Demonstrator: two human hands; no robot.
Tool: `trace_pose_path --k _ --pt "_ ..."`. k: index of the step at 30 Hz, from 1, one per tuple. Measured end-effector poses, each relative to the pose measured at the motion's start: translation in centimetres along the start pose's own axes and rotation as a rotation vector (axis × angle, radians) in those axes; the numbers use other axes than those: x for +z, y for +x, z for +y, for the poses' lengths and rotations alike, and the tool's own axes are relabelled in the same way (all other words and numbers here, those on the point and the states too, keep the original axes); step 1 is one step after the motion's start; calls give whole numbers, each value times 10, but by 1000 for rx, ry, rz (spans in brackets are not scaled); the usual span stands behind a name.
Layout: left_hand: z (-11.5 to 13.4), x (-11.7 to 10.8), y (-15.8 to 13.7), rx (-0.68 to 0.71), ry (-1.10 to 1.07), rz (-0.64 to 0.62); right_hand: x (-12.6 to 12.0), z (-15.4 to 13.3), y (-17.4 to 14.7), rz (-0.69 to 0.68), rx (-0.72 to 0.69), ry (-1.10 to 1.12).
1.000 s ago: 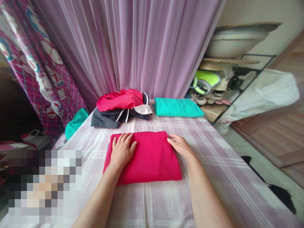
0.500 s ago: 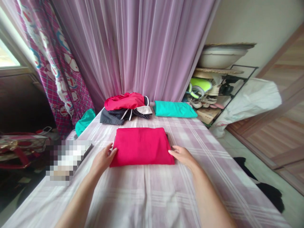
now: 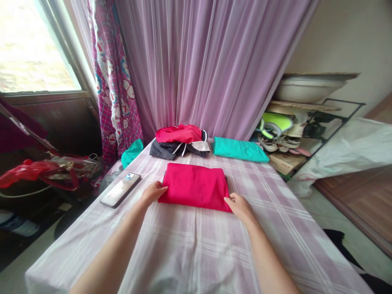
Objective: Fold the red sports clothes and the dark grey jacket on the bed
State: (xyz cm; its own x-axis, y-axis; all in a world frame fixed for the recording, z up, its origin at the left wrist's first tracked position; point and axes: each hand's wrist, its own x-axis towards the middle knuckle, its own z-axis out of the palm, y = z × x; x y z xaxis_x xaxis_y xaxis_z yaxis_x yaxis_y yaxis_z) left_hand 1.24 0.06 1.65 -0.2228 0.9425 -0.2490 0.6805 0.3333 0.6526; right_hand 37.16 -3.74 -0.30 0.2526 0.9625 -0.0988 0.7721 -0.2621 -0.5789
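Note:
A folded red garment lies flat on the checked tablecloth in front of me, a dark edge showing at its right side. My left hand pinches its left edge, thumb on top and fingers curled at the side. At the near right corner, my right hand grips the cloth between thumb and fingers. The parts of the fingers tucked under the fabric are hidden. Behind it sits a heap of red clothing over dark clothing, with a folded teal garment to the right.
A phone rests left of my left hand. Teal cloth hangs at the table's left edge. Purple curtains close off the back. A rack with shoes and a white basin stands at the right.
My view has turned left, so everything sits further right in it. Both hands have closed from resting beside the red garment to gripping its edges. The garment's near edge now slants slightly.

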Motion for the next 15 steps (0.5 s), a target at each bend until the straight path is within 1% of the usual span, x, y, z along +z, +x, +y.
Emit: trace_pose_path --k 3,6,9,12,15 --pt "4 4 -4 -25 -96 -15 0 -14 -10 115 11 -65" --pt "13 3 -12 -25 -215 -81 -2 -26 -17 187 -53 -100" --pt "25 -1 -17 10 -325 -125 -11 -36 -16 233 -128 -127" --pt "44 -5 -16 41 -489 -110 -26 -47 -5 304 -226 -154" --pt "76 -8 -5 113 -580 -117 -44 -62 14 373 -302 -209"
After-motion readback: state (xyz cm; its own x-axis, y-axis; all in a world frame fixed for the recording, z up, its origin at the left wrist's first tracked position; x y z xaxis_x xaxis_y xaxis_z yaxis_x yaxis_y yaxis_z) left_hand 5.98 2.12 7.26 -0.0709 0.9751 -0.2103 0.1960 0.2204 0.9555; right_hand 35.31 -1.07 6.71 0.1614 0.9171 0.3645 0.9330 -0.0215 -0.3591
